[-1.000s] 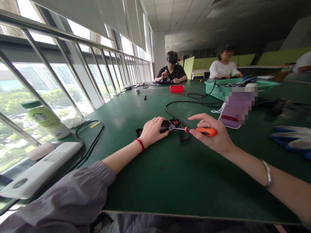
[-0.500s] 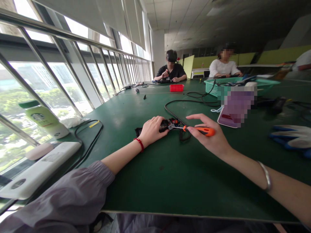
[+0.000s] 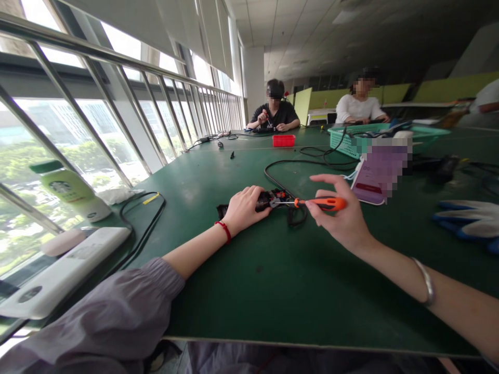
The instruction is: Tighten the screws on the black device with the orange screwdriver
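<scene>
My left hand point(image 3: 246, 204) is wrapped over a black corded device point(image 3: 265, 199), pressing it to the green table. Its casing looks opened, with orange-red and metal parts showing at the right end; its exact kind is unclear. In my right hand point(image 3: 343, 218) is an orange and black screwdriver point(image 3: 325, 203), held by thumb and fingers with the index finger raised off the handle. The thin shaft points left, and its tip is at the metal part of the device. A black cable point(image 3: 273, 175) runs from the device toward the back right.
Right of centre, a phone point(image 3: 370, 179) leans near a green basket point(image 3: 346, 143) of cables and tools. Gloves point(image 3: 471, 221) lie far right. A red tray point(image 3: 283, 141) sits farther back. At left are a bottle point(image 3: 74, 192) and a white power bank point(image 3: 66, 272). Two people sit across the table.
My right hand has shifted slightly right, and its index finger has lifted and curled. The screwdriver handle has turned and moved a little right and up. My left hand stays put.
</scene>
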`<state>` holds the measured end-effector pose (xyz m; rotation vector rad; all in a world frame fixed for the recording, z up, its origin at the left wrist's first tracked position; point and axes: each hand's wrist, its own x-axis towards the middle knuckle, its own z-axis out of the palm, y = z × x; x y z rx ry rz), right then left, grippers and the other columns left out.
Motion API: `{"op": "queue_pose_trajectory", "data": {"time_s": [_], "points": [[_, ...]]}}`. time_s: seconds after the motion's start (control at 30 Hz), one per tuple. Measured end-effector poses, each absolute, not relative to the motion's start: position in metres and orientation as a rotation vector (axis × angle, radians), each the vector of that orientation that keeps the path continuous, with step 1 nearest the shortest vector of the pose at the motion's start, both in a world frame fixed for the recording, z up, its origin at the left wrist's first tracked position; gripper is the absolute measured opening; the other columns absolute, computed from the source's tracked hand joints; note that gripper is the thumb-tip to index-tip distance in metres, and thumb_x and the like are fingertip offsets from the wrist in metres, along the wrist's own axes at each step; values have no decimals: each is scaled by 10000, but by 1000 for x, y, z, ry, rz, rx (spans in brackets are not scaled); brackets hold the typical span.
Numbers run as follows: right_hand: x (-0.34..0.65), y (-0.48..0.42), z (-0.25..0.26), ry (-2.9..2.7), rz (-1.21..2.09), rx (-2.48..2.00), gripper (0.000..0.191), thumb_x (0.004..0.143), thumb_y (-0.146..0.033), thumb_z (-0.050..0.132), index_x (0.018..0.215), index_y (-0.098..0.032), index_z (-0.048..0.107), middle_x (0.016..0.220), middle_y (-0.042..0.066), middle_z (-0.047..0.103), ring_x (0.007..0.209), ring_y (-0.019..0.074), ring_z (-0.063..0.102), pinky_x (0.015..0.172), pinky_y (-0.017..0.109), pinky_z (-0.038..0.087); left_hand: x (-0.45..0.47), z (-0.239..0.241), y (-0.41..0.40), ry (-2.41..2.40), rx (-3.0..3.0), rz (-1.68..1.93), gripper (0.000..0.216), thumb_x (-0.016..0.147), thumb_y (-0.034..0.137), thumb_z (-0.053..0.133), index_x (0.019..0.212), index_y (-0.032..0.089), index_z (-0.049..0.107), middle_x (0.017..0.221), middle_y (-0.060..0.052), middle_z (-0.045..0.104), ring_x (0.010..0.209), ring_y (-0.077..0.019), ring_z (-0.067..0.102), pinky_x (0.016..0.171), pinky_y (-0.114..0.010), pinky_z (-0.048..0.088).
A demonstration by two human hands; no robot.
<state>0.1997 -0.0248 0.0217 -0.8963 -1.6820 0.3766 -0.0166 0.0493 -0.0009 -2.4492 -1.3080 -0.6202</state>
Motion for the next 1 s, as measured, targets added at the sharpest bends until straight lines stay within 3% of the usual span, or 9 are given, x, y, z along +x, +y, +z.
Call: {"op": "queue_pose_trajectory", "data": {"time_s": [0.13, 0.33, 0.5, 0.67, 0.77, 0.87, 0.93, 1.0], "points": [[199, -25, 23, -1600, 324, -837, 566, 713, -202, 661, 1207, -257, 390, 791, -9, 550, 677, 154, 581, 616, 285, 510, -17, -1, 49, -1304, -2449, -617, 355, 815, 465, 522, 1045, 196, 502, 991, -55, 622, 927, -213, 579, 750, -316, 448], [203, -25, 25, -1652, 250, -997, 155, 780, -287, 612, 916, -242, 554, 715, -8, 565, 501, 114, 516, 488, 262, 446, -17, -2, 50, -1301, -2447, -627, 354, 813, 461, 528, 1043, 193, 503, 988, -55, 620, 926, -211, 580, 750, -314, 448], [202, -23, 24, -1620, 253, -870, 416, 731, -226, 641, 1100, -263, 453, 782, 9, 575, 658, 177, 590, 552, 302, 488, -17, -3, 50, -1279, -2436, -634, 358, 812, 460, 528, 1035, 180, 508, 971, -52, 622, 908, -212, 584, 726, -317, 448], [202, -26, 26, -1662, 347, -1043, 131, 814, -343, 567, 839, -215, 569, 518, -44, 500, 451, 123, 501, 452, 255, 395, -17, -3, 50, -1289, -2434, -644, 366, 809, 471, 533, 1033, 182, 510, 973, -52, 624, 910, -210, 584, 735, -316, 449], [201, -26, 25, -1653, 302, -978, 150, 788, -291, 598, 916, -224, 559, 604, -27, 550, 503, 132, 527, 483, 260, 420, -17, -2, 50, -1292, -2440, -640, 361, 810, 464, 532, 1036, 184, 508, 983, -55, 624, 916, -211, 583, 738, -315, 449], [202, -24, 25, -1630, 216, -912, 393, 727, -221, 646, 1081, -237, 476, 788, 7, 598, 687, 166, 593, 642, 298, 488, -18, -2, 50, -1291, -2444, -637, 353, 808, 449, 537, 1039, 185, 507, 987, -56, 623, 917, -210, 583, 741, -314, 449], [204, -23, 25, -1641, 227, -966, 376, 735, -250, 647, 1071, -230, 479, 748, -3, 591, 679, 165, 591, 660, 306, 488, -17, -2, 50, -1289, -2442, -639, 356, 808, 452, 535, 1038, 182, 508, 984, -55, 623, 913, -210, 584, 739, -314, 449], [205, -23, 25, -1655, 291, -1050, 234, 771, -315, 620, 965, -217, 533, 600, -37, 535, 541, 138, 544, 561, 278, 461, -17, -1, 50, -1285, -2440, -640, 361, 809, 458, 533, 1038, 180, 509, 981, -54, 624, 909, -209, 584, 738, -316, 450]]}}
